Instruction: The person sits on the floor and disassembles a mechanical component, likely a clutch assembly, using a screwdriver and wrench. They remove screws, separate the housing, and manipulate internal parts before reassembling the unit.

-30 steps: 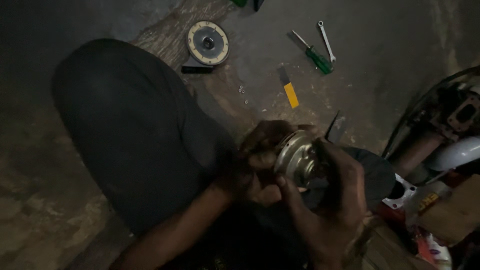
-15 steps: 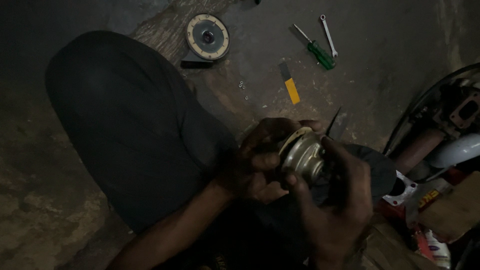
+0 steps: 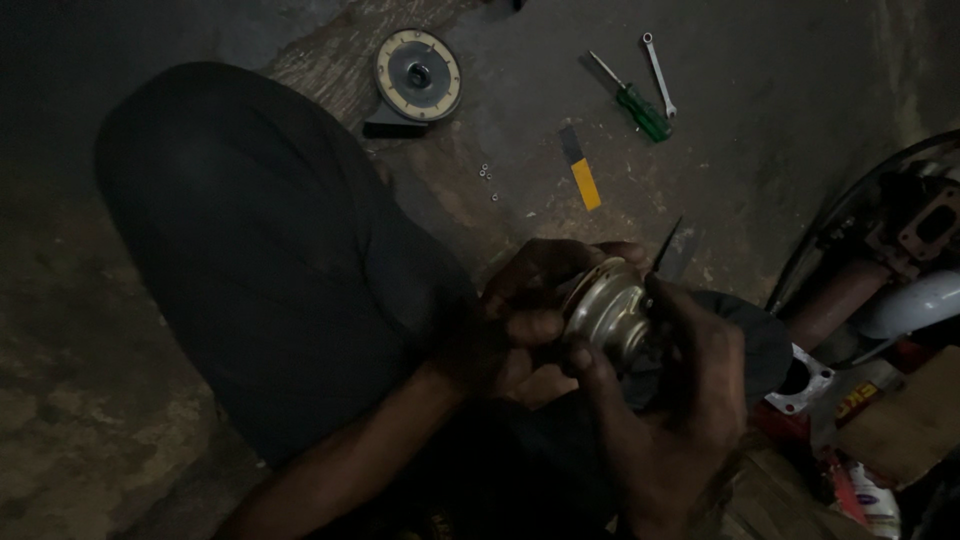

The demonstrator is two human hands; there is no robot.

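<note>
Part: round metal housing (image 3: 607, 312), held mid-frame above the knee.
Left hand (image 3: 520, 318): gripping its rim, as before.
Right hand (image 3: 680, 400): clasping it from near side; fingers shifting slightly, turning it.
Floor, far: disc (image 3: 418, 75), screwdriver (image 3: 632, 98), spanner (image 3: 658, 60).

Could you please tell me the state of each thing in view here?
Left hand: gripping the metal part.
Right hand: gripping the metal part.
Metal part: held off the floor.
Round disc: lying flat.
Green screwdriver: lying on floor.
Wrench: lying on floor.
</note>
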